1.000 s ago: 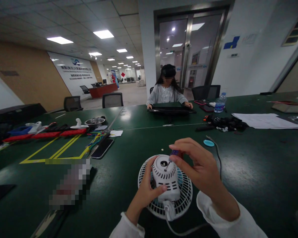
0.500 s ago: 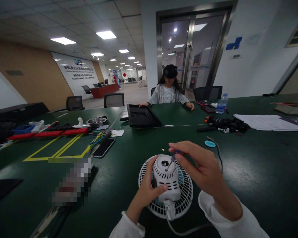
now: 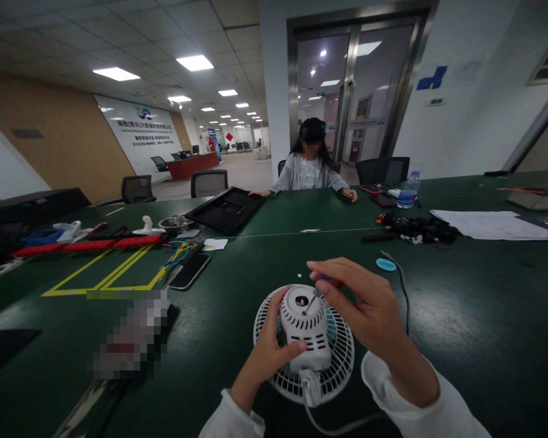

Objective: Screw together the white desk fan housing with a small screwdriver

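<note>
A small white desk fan (image 3: 304,340) lies grille-down on the green table (image 3: 461,316), low in the centre of the frame, its motor housing facing up. The left hand (image 3: 267,353) wraps the housing from the left, thumb pressed on its side. The right hand (image 3: 365,307) pinches a purple-handled screwdriver (image 3: 318,286), whose tip sits in the housing's top. A phone (image 3: 189,271) lies to the upper left.

Views: I have one, the head camera.
Position: worn on the head, above the near edge of the table (image 3: 461,316).
Facing: forward and down, across the table toward the glass doors (image 3: 347,103).
Nearness: close over the fan (image 3: 304,340); far wall distant.
Overlap: single view only.
</note>
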`<state>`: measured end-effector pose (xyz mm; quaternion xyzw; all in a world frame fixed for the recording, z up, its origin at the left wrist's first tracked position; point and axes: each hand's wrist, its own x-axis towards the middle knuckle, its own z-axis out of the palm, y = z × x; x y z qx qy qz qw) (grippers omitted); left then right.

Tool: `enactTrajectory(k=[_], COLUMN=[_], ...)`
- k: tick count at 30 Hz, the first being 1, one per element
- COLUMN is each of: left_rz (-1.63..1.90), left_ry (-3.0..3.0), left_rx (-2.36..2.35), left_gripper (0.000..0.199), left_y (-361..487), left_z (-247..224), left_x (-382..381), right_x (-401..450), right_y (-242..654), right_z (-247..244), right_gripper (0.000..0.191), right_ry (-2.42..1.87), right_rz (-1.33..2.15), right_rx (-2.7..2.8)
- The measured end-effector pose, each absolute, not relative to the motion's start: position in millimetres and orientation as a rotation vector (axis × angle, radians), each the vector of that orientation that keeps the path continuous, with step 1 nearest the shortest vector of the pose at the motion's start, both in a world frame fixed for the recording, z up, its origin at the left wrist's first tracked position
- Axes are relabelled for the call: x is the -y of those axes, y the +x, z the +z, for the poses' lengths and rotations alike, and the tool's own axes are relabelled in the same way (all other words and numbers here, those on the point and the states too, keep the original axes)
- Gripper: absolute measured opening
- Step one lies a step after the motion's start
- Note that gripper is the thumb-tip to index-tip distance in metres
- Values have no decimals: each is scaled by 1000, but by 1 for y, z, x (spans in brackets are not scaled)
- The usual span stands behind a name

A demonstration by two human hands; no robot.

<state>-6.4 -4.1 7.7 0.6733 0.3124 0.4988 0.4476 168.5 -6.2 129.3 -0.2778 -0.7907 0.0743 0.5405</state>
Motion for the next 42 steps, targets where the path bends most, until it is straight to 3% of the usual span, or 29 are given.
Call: enactTrajectory(k=[10, 24, 36, 42], left_rz=[1231, 1231, 1223, 1232], left_ry=[1658, 1640, 1651, 1647], left_rx=[-790, -810, -813, -809], left_gripper=[78, 78, 78, 78], left_y=[-5, -5, -5, -5], left_z=[13, 7, 10, 9], left_x=[6, 5, 6, 5], right_x=[9, 6, 9, 10], right_y=[169, 165, 169, 171], right_z=[131, 128, 131, 132], right_gripper=[36, 14, 36, 36], right_ry=[-628, -688, -585, -609], right_rz=[258, 152, 297, 267], right_rx=[1949, 1852, 1905, 1930])
